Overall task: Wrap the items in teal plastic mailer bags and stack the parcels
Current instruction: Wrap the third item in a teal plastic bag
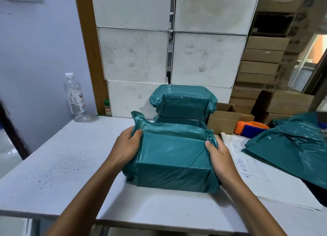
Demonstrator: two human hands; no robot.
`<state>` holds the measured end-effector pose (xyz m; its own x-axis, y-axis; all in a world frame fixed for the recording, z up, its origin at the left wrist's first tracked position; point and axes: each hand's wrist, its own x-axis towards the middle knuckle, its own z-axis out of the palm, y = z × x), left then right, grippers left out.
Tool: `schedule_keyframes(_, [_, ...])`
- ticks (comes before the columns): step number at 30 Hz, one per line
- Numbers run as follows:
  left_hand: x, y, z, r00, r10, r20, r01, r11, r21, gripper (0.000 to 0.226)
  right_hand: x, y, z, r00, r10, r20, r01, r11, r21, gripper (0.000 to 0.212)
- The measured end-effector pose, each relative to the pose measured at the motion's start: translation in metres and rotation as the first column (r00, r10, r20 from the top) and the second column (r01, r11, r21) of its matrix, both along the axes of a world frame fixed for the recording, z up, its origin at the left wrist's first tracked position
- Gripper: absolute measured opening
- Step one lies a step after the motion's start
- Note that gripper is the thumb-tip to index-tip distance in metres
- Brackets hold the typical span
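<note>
A box-shaped parcel wrapped in teal plastic (172, 156) sits on the white table (67, 161) in front of me. My left hand (126, 145) grips its left end, thumb on top over the bunched plastic. My right hand (219, 156) grips its right end the same way. Behind it, two wrapped teal parcels (184, 103) stand stacked against the white boxes. A loose pile of teal mailer bags (290, 151) lies at the right.
White cartons (138, 55) form a wall at the table's back. A water bottle (74, 94) stands at the back left. An open small cardboard box (223, 120), an orange and blue tape dispenser (251, 128), printed paper sheets (251, 166) and stacked brown cartons (260, 67) are on the right.
</note>
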<state>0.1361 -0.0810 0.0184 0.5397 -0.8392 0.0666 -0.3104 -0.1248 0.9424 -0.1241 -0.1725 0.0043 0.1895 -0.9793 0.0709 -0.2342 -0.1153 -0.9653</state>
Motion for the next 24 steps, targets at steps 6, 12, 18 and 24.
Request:
schedule_keyframes(6, [-0.002, -0.007, -0.008, 0.986, 0.163, -0.025, -0.163, 0.987, 0.004, 0.04, 0.005, -0.004, 0.001, 0.995, -0.083, -0.063, 0.085, 0.996, 0.025, 0.038])
schedule_keyframes(12, [-0.003, -0.007, -0.011, 0.966, 0.202, -0.162, -0.205, 0.979, 0.002, 0.034, -0.001, -0.004, -0.007, 0.99, -0.117, -0.075, 0.128, 0.981, 0.149, 0.04])
schedule_keyframes(18, [-0.005, -0.011, -0.013, 0.972, 0.233, 0.012, -0.232, 0.972, -0.034, 0.026, -0.003, -0.005, -0.001, 0.989, -0.145, -0.034, 0.148, 0.983, 0.108, 0.026])
schedule_keyframes(24, [-0.004, -0.012, -0.001, 0.669, 0.188, 0.719, -0.072, 0.979, -0.188, 0.024, 0.002, -0.01, 0.01, 0.916, -0.221, -0.335, 0.117, 0.945, -0.305, 0.021])
